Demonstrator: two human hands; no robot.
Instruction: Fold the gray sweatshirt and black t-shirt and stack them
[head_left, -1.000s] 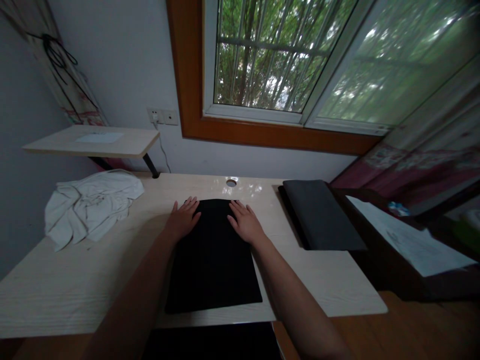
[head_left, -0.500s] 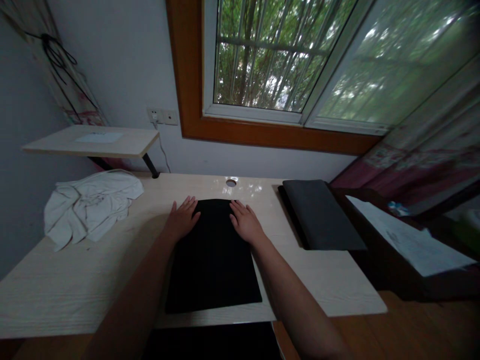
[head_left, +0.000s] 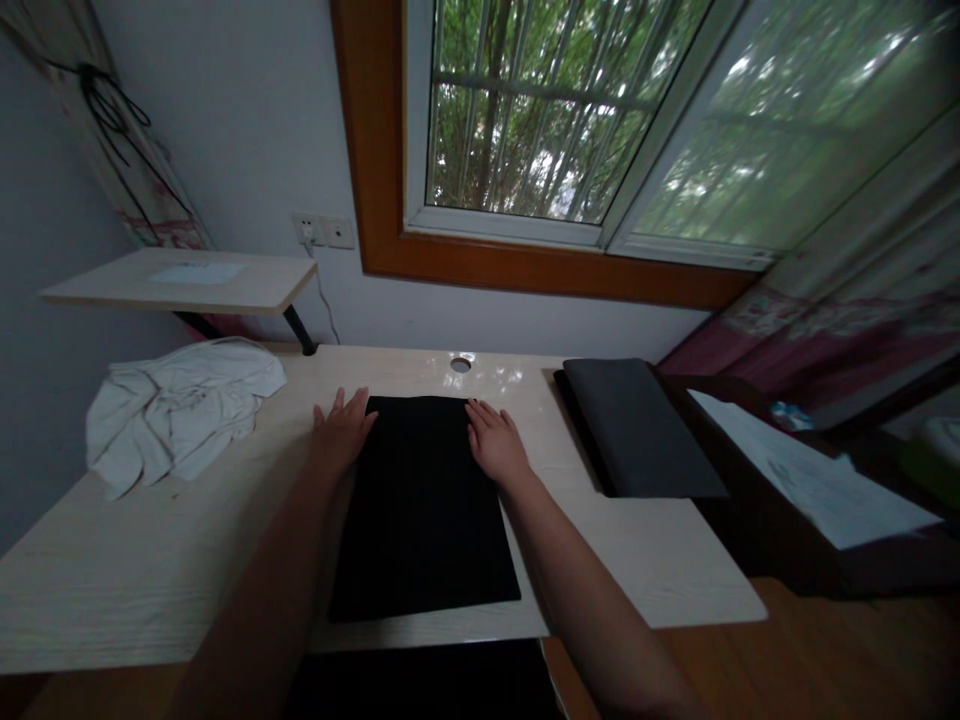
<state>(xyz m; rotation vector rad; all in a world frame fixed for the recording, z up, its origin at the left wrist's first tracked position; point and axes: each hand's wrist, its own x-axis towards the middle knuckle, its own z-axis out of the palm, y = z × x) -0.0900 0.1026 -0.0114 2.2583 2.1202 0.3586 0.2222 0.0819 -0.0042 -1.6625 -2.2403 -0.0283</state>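
A flat black rectangle (head_left: 427,510), which looks like folded cloth, lies on the pale wooden table (head_left: 630,560) in front of me. My left hand (head_left: 341,432) rests at its far left corner, fingers spread, mostly on the tabletop and close to the edge. Across from it, my right hand (head_left: 496,440) lies flat over the far right edge, fingers stretched out. Neither hand grips anything. To the left is a crumpled white cloth (head_left: 180,410). On the right, a dark grey flat stack (head_left: 637,425) sits partly past the table's side edge.
A small raised shelf (head_left: 262,285) on black legs stands at the back left with a paper (head_left: 196,273) on it. Behind the table is a window (head_left: 555,110). A dark surface with a white sheet (head_left: 810,470) is at the right. A round hole (head_left: 460,365) pierces the tabletop.
My left hand has moved left, off the black cloth's top to its corner, so the far left corner now shows square. My right hand has shifted very slightly right.
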